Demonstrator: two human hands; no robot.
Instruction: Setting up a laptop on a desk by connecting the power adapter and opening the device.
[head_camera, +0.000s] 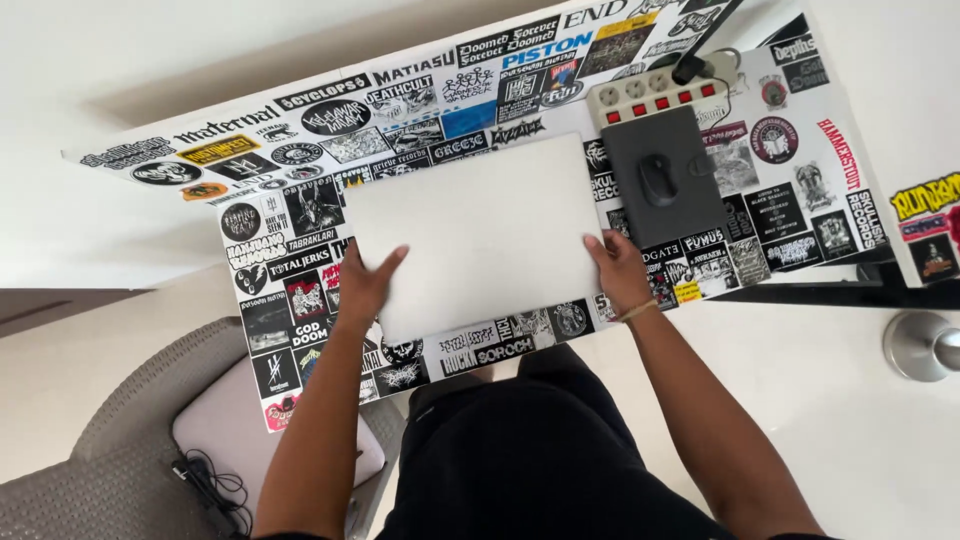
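A closed silver laptop (480, 235) lies flat on a desk (300, 215) covered in black, white and coloured stickers. My left hand (365, 285) rests on the laptop's near left edge, fingers spread over the lid. My right hand (618, 270) grips the near right corner, a thin band on its wrist. Both hands are on the laptop at once.
To the right of the laptop a dark mouse (657, 178) sits on a grey mouse pad (665, 180). A white power strip (655, 92) with red switches lies behind it. A grey chair (120, 450) holding a pale sleeve and a black cable stands at lower left.
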